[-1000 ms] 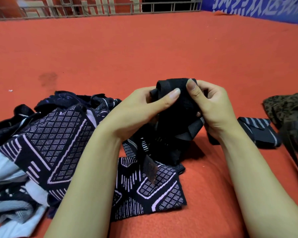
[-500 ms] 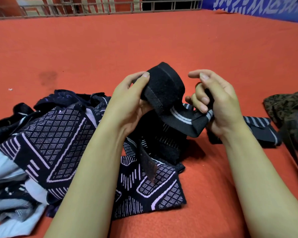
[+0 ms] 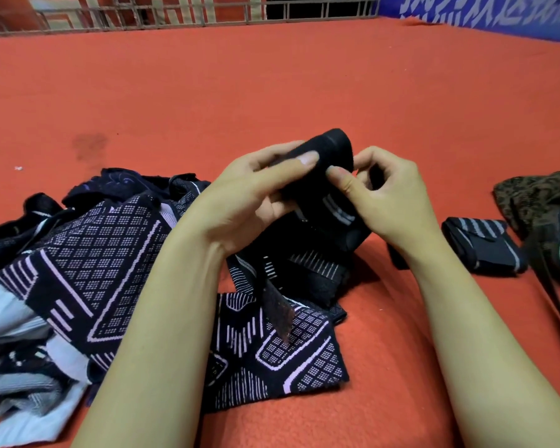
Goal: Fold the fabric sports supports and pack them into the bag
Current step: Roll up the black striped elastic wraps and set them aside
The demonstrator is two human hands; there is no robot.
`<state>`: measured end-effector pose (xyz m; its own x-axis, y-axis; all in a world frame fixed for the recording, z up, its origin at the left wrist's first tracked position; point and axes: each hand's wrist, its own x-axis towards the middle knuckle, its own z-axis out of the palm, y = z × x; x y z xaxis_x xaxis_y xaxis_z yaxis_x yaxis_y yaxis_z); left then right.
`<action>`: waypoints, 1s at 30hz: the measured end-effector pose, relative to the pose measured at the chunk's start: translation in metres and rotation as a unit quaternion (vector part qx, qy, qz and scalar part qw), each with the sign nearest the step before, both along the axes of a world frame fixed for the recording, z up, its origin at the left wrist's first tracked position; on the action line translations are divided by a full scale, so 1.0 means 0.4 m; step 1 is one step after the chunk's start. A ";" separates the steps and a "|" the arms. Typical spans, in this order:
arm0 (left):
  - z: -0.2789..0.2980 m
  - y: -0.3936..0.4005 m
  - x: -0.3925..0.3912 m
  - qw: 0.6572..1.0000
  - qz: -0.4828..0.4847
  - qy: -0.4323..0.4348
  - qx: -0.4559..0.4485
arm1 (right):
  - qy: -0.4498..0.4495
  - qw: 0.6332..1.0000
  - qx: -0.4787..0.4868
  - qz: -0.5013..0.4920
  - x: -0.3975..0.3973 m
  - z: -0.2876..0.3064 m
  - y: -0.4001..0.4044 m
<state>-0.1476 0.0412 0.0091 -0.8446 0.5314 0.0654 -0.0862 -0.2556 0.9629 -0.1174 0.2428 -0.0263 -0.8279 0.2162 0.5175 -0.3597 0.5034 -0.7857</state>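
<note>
Black elastic fabric of one sports support [image 3: 328, 176], held raised at frame centre above the orange-red floor mat [image 3: 272, 92]. Gripped from both sides: left hand [image 3: 253, 195] wrapped round the left part, thumb laid flat along the near face; right hand [image 3: 392, 195] pinching the right part, thumb tip pressed on the fabric just beside the left thumb. Hands close together, thumbs almost touching, both clamped on the same support. Rolled or folded upper end of the support pointing to the top of the frame; grey-striped band visible on its lower right section, beneath the right thumb. Loose strap with a rough fastening patch [image 3: 277, 310] hanging down below centre; whether part of the held support, cannot tell.

Pile of unfolded supports [image 3: 88, 253], dark with pale geometric pattern, spread over the lower left and centre of the frame, directly under the forearms. One folded support [image 3: 482, 248], dark with grey stripes, lying flat on the mat at centre right, apart from the pile. Patterned brown bag [image 3: 537, 202] at the right edge, just beside the folded support, mouth partly out of frame.
</note>
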 end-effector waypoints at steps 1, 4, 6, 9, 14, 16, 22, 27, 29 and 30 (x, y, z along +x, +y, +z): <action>-0.002 0.001 0.005 0.999 -0.015 0.025 -0.033 | 0.006 1.000 -0.015 -0.014 0.000 0.000 0.004; -0.008 0.008 0.018 0.968 -0.019 0.147 -0.205 | 0.018 0.998 -0.049 -0.028 0.006 0.015 0.006; -0.010 0.018 0.024 0.943 0.008 0.195 -0.271 | 0.017 0.997 -0.069 -0.023 0.009 0.021 0.002; -0.016 0.030 0.019 0.924 0.075 0.242 -0.286 | 0.018 0.996 -0.090 -0.016 0.008 0.019 -0.006; -0.032 0.027 0.007 0.874 0.082 0.329 -0.349 | 0.025 0.996 -0.089 -0.019 0.011 0.021 -0.022; -0.037 0.039 0.014 0.874 0.058 0.332 -0.351 | 0.027 0.995 -0.099 -0.018 0.010 0.020 -0.025; -0.048 0.067 0.033 0.874 0.075 0.321 -0.357 | 0.039 0.990 -0.136 -0.011 0.005 0.018 -0.024; -0.046 0.054 0.021 0.895 0.136 0.258 -0.338 | 0.065 0.963 -0.260 0.029 0.004 0.029 -0.022; -0.053 0.051 0.016 0.892 0.140 0.240 -0.357 | 0.077 0.925 -0.363 0.076 0.007 0.040 -0.023; -0.056 0.051 0.012 0.891 0.139 0.230 -0.367 | 0.081 0.897 -0.422 0.107 0.011 0.047 -0.022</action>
<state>-0.1427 0.0618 -0.0131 -0.9234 0.3486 0.1606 0.3297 0.5065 0.7967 -0.1132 0.2342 -0.0074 -0.8262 0.4321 0.3615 -0.5205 -0.3398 -0.7834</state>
